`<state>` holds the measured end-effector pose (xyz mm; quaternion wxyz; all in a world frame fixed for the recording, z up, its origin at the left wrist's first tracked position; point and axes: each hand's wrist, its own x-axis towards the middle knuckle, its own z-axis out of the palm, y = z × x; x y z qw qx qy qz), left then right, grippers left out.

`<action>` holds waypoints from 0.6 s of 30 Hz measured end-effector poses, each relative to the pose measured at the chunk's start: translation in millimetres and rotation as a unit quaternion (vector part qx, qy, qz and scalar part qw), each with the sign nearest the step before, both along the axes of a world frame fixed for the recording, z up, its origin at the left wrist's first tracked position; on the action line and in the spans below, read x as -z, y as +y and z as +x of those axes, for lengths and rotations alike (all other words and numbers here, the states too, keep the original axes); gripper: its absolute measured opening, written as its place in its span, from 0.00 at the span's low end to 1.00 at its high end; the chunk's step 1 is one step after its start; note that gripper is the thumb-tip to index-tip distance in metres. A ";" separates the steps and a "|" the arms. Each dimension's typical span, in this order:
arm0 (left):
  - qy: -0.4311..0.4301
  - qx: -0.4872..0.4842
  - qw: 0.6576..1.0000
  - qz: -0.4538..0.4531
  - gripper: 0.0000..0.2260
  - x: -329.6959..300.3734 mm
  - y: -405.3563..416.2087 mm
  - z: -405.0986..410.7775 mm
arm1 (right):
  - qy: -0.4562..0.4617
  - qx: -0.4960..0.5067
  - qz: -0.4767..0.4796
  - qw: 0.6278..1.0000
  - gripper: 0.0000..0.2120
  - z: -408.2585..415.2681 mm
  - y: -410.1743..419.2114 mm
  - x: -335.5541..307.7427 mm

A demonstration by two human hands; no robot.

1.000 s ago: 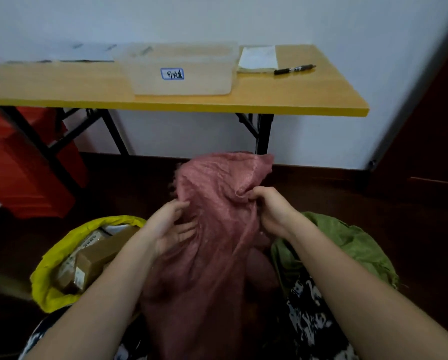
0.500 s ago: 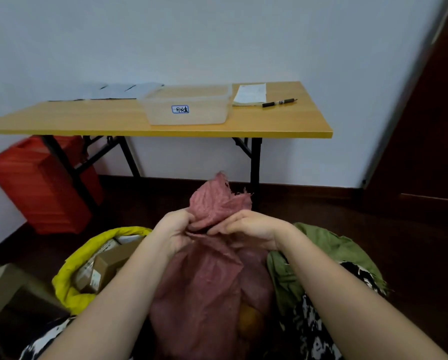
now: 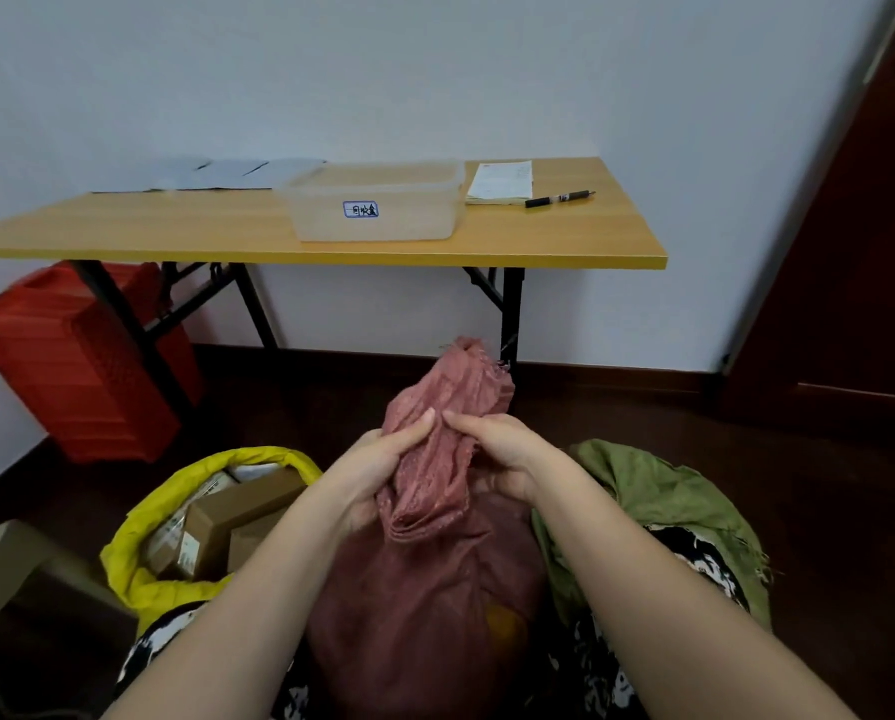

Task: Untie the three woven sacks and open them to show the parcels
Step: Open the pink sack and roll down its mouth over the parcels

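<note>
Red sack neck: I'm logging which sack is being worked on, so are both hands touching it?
Touching. The head view shows the left hand and right hand both gripping the bunched neck of the red sack.

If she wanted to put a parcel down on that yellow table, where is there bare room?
The table has a broad bare stretch left of the clear plastic bin, in front of the papers. A narrower strip runs along the front edge, and a small corner lies right of the pen. It is crowded around the bin and notepad.
</note>
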<state>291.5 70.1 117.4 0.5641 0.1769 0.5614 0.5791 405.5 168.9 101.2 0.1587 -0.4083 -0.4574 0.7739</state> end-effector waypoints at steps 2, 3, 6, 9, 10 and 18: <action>0.006 -0.056 0.998 -0.019 0.17 6.7 -0.2 -6.7 | 0.001 0.039 0.009 0.999 0.09 -4.4 0.5 -2.6; -0.004 -0.085 0.996 -0.028 0.15 8.3 -0.7 -11.3 | 0.012 0.057 0.000 0.998 0.05 -3.3 2.2 -4.2; -0.044 -0.146 0.988 -0.035 0.13 9.5 -6.7 -23.8 | 0.052 0.115 -0.016 0.992 0.09 6.0 13.4 -11.7; -0.104 -0.168 0.980 0.000 0.16 10.6 -12.6 -33.2 | 0.076 0.171 -0.036 0.982 0.11 19.9 29.4 -14.9; -0.120 -0.170 0.978 0.015 0.16 9.3 -13.6 -33.5 | 0.063 0.168 -0.038 0.983 0.10 22.2 32.9 -14.8; -0.104 -0.116 0.987 0.028 0.12 -0.2 -8.3 -15.1 | -0.039 -0.002 -0.051 0.998 0.05 -7.4 1.3 -4.4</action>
